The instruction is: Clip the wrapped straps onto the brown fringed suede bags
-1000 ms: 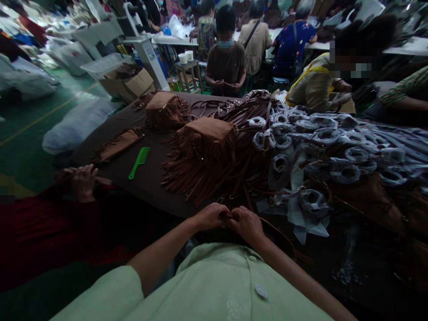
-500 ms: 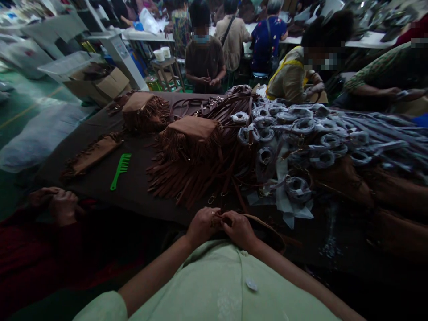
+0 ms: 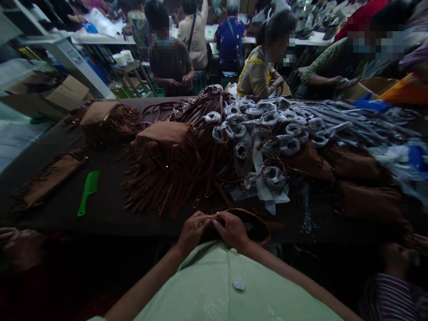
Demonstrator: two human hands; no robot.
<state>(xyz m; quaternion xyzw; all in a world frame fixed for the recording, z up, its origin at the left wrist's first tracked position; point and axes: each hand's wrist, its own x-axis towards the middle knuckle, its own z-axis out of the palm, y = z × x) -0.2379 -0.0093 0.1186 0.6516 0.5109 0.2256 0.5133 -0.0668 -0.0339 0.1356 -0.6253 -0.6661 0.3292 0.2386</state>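
At the table's near edge my left hand [image 3: 193,231] and my right hand [image 3: 233,230] meet in front of my body, fingers pinched together. Between them is part of a brown strap [image 3: 265,224], which curves round to the right of my right hand in a loop. What exactly lies between the fingertips is mostly hidden. Just beyond my hands, brown fringe strips [image 3: 157,194] spread out under a brown fringed bag [image 3: 165,133]. A metal clasp [image 3: 196,203] lies close to my left hand.
On the dark table [image 3: 110,223] are a green comb [image 3: 88,191], a fringed brown piece [image 3: 55,178], another fringed bag [image 3: 100,113], plastic-wrapped straps [image 3: 269,118] and brown pouches [image 3: 369,200]. Other people's hands show at left [image 3: 23,247] and right [image 3: 397,258]. Several people work beyond.
The view has turned to the right, so the table things sit further left. A striped sleeve has come into view at the lower right. My hands stay together on the strap.
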